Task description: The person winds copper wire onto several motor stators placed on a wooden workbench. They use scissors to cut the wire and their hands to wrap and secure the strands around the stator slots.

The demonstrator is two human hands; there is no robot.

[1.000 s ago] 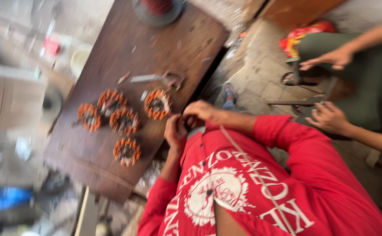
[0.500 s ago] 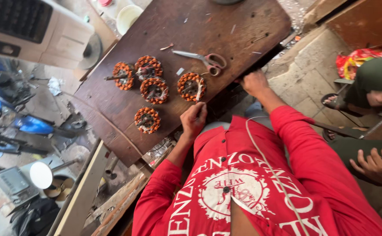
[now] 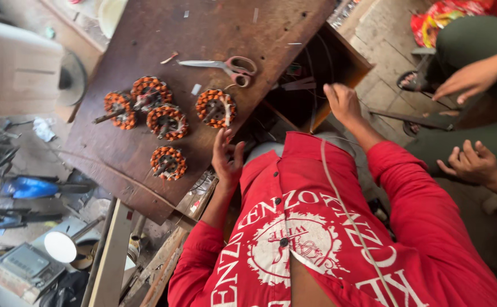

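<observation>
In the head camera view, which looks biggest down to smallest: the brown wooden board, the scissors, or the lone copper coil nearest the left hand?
1. Brown wooden board, by far the largest.
2. Scissors, long and thin.
3. Lone copper coil, shorter than the scissors but rounder; they lie at a similar distance, so this ranking is fair.

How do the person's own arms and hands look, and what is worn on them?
Both arms are covered by long red sleeves of a shirt with white print on the chest. The left hand and right hand are bare: no gloves, and no rings or watch show.
</observation>
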